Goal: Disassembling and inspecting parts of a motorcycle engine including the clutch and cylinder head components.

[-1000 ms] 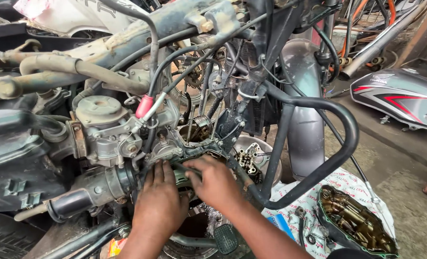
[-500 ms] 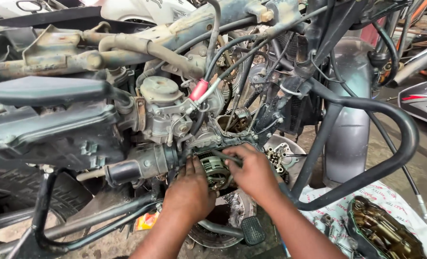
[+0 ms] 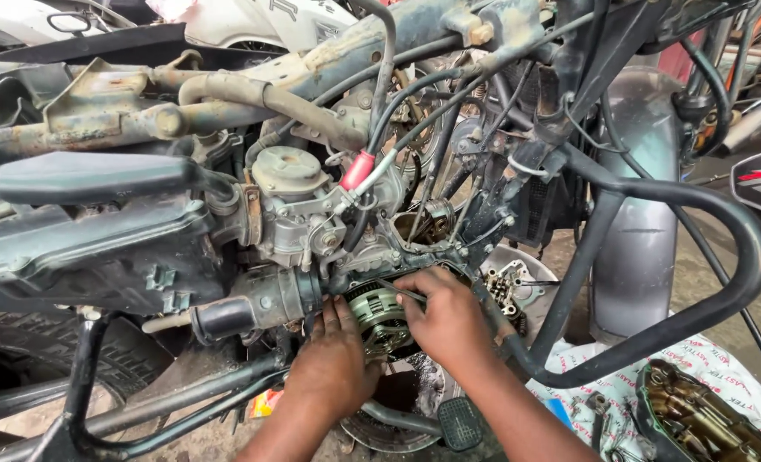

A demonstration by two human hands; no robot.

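At the far left, a grey plastic side cover (image 3: 89, 231) sits against the stripped motorcycle frame, above a black tyre (image 3: 55, 359). Just right of it, the carburettor (image 3: 290, 205) stands upright under the rusted frame tube (image 3: 226, 98), with a red cable boot (image 3: 357, 171) angled beside its cap. Below the carburettor lies the cylindrical starter motor (image 3: 252, 304), horizontal, its right end close to your work.

Your left hand (image 3: 333, 364) rests palm-down with fingers extended and fairly flat, fingertips touching the left edge of the round finned rotor (image 3: 379, 310) in the open engine side. It presses rather than grips; no closed hold is visible.

The rotor sits low in the engine, between your two hands, just right of the starter motor.

Your right hand (image 3: 449, 321) is curled over the rotor's right side, fingers bent around a thin metal tool (image 3: 402, 293) whose tip points left over the rotor. How firmly it is pinched cannot be told.

Further right, a black crash guard (image 3: 697, 316) loops outward past the grey front mudguard (image 3: 637, 257). At the lower right, an oily engine cover (image 3: 705, 423) lies on a printed white sack (image 3: 603, 372).
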